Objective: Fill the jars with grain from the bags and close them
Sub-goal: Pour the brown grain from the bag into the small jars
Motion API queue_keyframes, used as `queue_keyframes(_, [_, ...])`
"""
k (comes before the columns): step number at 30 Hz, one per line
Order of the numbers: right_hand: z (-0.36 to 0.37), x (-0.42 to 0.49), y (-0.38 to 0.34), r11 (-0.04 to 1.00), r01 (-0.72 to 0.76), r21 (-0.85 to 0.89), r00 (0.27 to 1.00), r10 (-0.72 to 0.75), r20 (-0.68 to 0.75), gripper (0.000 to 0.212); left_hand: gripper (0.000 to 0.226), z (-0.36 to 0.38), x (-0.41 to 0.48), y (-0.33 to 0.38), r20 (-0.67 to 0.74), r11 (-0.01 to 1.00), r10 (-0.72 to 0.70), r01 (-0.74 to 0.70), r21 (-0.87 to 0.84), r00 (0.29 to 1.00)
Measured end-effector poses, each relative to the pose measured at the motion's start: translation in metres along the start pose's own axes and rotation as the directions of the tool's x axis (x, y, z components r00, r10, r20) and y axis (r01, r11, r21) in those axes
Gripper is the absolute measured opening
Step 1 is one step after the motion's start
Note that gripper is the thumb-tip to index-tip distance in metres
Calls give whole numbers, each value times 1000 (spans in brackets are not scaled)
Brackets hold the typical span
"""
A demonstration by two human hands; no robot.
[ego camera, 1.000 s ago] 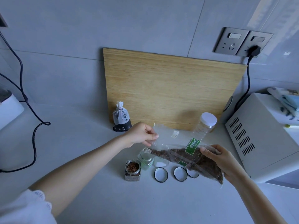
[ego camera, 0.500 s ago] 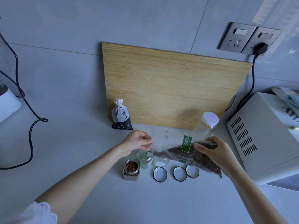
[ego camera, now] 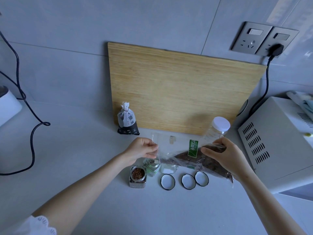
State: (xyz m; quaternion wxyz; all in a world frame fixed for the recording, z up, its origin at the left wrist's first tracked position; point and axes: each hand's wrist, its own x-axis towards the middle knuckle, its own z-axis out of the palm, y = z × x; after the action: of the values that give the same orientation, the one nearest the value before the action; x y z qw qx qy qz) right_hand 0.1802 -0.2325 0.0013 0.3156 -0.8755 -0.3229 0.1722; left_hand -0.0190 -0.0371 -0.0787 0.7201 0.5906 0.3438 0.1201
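1. Two hands share one clear bag of grain [ego camera: 194, 158]. It hangs on a slant in front of the wooden board [ego camera: 177, 90], with its low end before the board's left half, over the jars.
2. From my remote seat I judge the bag soft and slippery. The film is thin and limp where it is empty, and heavy only where the brown grain pools. The load will slide as the bag tilts, so I would hold it at the loose mouth edge and at the full belly, never on slack film between.
3. The left hand [ego camera: 144, 150], before the board's left half, pinches the empty mouth corner between thumb and curled fingers. Its wrist is roughly level.
4. The right hand [ego camera: 225, 155], before the board's right corner, grips the grain-filled end from above. Its fingers curl over the top and its thumb lies along the near face, keeping that end higher.
5. The bag's mouth sits just above the middle jar [ego camera: 151, 167], which shows only a little grain. The full jar [ego camera: 137, 175] stands open just beside it. A third jar [ego camera: 168, 168] sits under the bag, and I cannot tell what it holds.
6. Three lids [ego camera: 188, 181] lie in a row, farther from the board than the jars.
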Motion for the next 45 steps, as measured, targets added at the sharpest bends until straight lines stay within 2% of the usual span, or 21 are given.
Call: queue_keyframes(45, [-3,-2,-8,997,13,-70,1000,-14,-6,48,5,0,2,0,-3,1000,-8,8,-19,1000])
